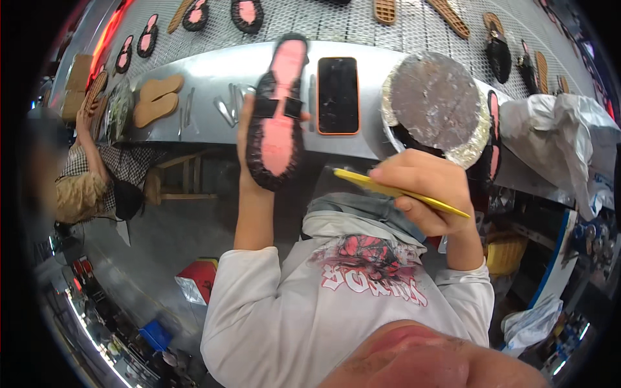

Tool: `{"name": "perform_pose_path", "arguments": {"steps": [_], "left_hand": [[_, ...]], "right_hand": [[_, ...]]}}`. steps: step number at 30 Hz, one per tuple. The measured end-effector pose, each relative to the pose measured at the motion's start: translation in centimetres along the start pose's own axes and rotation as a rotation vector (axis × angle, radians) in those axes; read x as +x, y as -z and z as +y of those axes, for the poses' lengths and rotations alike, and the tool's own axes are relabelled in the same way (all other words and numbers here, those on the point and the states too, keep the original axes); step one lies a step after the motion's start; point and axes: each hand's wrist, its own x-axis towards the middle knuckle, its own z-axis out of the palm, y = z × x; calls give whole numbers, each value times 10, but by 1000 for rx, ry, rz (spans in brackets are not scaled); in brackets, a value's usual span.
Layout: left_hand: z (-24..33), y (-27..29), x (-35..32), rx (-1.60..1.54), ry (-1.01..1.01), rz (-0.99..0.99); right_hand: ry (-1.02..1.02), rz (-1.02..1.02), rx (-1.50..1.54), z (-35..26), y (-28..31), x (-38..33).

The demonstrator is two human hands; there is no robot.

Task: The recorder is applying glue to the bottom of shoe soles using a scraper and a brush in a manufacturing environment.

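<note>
My left hand [245, 152] is wrapped round a shoe [278, 152], held above the bench edge with its underside showing. The shoe has a pink insole board, gathered black material round the rim and a black strap piece across the middle. Most of my left fingers are hidden behind it. To the right, my right hand [430, 187] grips a slim yellow-handled tool [388, 189] like a pen. Its narrow tip points left toward the shoe, apart from it; the tip is too small to make out.
On the metal bench [213, 71] lie a phone [338, 97], tan soles [157, 100], metal tools [226, 110] and a round tub with a grey lid [440, 97]. Behind runs a mesh conveyor [297, 19] carrying shoes. Another person's arm [94, 149] is at left; a white bag [556, 129] lies right.
</note>
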Motion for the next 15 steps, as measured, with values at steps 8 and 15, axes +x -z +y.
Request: {"name": "perform_pose_path", "arguments": {"steps": [8, 15], "left_hand": [[74, 94, -21, 185, -450, 213], [78, 114, -27, 43, -428, 205]], "right_hand": [[-313, -23, -426, 95, -114, 105], [-457, -226, -637, 159, -164, 146]]}}
